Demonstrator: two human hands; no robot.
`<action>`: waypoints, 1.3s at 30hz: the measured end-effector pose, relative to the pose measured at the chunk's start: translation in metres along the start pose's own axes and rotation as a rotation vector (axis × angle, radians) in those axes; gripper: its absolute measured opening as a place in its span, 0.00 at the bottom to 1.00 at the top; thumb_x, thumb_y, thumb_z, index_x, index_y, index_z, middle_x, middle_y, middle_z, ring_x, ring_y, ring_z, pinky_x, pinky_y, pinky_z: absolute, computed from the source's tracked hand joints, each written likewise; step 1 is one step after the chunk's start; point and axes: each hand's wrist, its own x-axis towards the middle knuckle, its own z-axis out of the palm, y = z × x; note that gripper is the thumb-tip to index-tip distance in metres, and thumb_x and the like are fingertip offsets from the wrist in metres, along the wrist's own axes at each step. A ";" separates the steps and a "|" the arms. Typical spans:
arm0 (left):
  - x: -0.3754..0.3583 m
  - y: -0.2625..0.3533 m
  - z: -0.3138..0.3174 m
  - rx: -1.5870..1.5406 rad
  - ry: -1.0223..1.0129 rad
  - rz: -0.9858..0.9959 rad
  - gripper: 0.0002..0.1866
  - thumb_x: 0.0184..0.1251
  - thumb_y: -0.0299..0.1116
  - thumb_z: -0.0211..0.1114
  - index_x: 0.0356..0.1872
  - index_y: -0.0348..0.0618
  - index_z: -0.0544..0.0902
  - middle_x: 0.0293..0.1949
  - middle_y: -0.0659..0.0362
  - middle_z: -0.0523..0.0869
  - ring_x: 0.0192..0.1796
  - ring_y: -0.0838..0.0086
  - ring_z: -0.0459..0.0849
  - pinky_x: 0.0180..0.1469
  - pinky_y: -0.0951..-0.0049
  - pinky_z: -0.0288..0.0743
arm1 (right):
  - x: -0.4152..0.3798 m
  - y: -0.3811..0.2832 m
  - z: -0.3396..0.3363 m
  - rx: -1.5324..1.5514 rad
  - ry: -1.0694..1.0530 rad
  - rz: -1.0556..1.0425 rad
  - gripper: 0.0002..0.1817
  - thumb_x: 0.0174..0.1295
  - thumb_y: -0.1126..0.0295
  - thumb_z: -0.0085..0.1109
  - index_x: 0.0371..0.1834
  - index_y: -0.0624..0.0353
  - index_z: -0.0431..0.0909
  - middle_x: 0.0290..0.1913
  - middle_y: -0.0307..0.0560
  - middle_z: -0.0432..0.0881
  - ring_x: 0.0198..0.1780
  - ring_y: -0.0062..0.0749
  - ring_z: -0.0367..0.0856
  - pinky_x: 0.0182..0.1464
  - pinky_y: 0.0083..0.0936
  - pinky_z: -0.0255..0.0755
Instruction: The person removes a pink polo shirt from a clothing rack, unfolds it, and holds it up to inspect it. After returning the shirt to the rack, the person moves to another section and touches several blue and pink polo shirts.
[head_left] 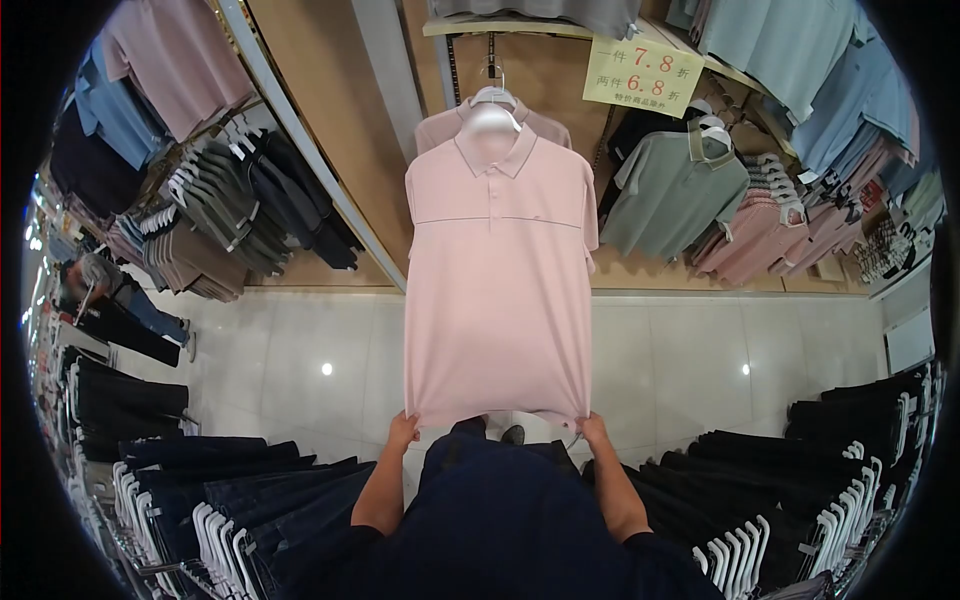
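A pale pink polo shirt [495, 290] hangs on a white hanger [490, 108] from a wall rail in front of me. My left hand [403, 432] pinches the shirt's lower left hem corner. My right hand [594, 430] pinches the lower right hem corner. Both hands pull the hem outward and flat. Another pink shirt [440, 125] hangs right behind it. My dark blue top [510, 520] fills the lower middle of the view.
Racks of dark trousers on white hangers stand at lower left [250, 500] and lower right [800, 480]. A green polo [672, 195] and pink shirts hang to the right. A yellow price sign [643, 75] is overhead. A person [95, 280] stands far left on the white tiled floor [300, 360].
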 end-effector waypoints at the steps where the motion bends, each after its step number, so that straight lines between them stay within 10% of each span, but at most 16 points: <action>1: 0.001 -0.001 0.000 -0.005 0.004 -0.003 0.15 0.74 0.36 0.62 0.49 0.31 0.80 0.28 0.56 0.81 0.17 0.74 0.76 0.18 0.71 0.74 | 0.001 0.000 -0.003 0.024 -0.004 0.022 0.22 0.57 0.69 0.60 0.52 0.73 0.82 0.40 0.53 0.87 0.39 0.37 0.84 0.43 0.31 0.76; 39: 0.007 -0.004 -0.007 -0.032 -0.054 -0.096 0.16 0.75 0.39 0.63 0.51 0.36 0.77 0.28 0.59 0.80 0.17 0.76 0.76 0.21 0.71 0.77 | -0.001 0.004 0.012 0.198 -0.127 0.137 0.20 0.56 0.70 0.58 0.47 0.75 0.80 0.34 0.52 0.85 0.32 0.36 0.83 0.36 0.31 0.77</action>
